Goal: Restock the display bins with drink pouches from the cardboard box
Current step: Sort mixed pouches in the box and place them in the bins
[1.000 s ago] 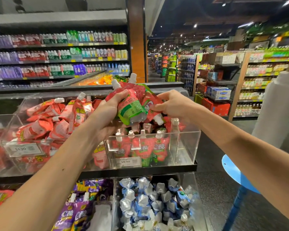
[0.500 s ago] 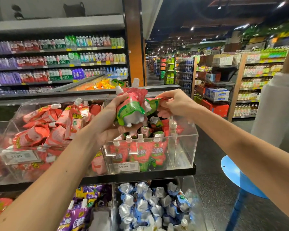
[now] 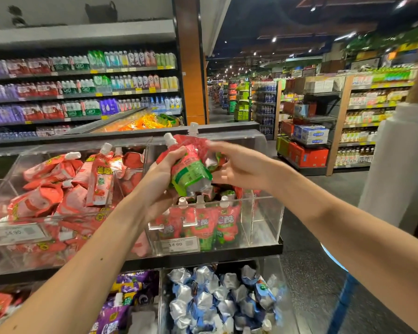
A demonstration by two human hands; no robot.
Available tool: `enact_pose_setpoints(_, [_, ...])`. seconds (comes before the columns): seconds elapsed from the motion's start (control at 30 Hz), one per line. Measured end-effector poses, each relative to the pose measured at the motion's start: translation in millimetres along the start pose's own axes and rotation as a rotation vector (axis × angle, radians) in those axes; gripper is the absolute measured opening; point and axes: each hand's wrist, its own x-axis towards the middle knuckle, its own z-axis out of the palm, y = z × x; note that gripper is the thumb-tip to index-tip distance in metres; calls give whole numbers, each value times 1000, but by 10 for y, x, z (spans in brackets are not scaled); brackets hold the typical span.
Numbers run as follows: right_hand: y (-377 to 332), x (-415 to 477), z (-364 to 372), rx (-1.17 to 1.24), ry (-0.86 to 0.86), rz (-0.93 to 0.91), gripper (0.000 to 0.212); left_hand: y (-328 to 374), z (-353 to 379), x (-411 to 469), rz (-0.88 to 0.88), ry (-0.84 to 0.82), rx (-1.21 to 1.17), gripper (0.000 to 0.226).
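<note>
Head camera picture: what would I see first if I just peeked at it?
First, the bunch of red-and-green drink pouches in the middle, gripped by the left hand, with the blurred right hand close beside them. Next, on the left, the clear bin heaped with red pouches, and at the bottom a pile of shiny silver-blue pouches.

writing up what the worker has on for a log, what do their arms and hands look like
Both arms are bare: the left arm and the right arm show no sleeve anywhere in view. The left hand and the right hand wear no gloves, and no watch, bracelet or ring shows, though the right hand is a little blurred. A couple of small dark spots mark the left arm.
</note>
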Motion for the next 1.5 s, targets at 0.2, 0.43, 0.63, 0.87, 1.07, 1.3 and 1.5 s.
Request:
enact_pose_setpoints(0.2, [87, 232, 167, 9, 50, -152, 15, 113, -264, -62, 53, 44, 63, 29])
enact_pose_setpoints(0.43, [267, 632, 218, 133, 5, -108, 68, 378, -787, -133, 164, 126, -27, 26])
enact_pose_setpoints(0.63, [349, 1212, 459, -122, 81, -107, 83, 281, -903, -139, 159, 173, -23, 20])
enact_pose_setpoints(0.87, [382, 1443, 498, -1056, 548, -200, 54, 198, -927, -185, 109, 245, -72, 73])
enact_pose_setpoints(1.07, [490, 1425, 673, -1040, 602, -210, 49, 171, -893, -142, 109, 265, -85, 81])
enact_pose_setpoints(1.3, [420, 1295, 572, -1161, 408, -91, 63, 167, -753, -156, 88, 309, -80, 81])
enact_pose_setpoints(1.5, [295, 290, 698, -529, 64, -184, 49, 130, -665, -124, 61, 350, -5, 87])
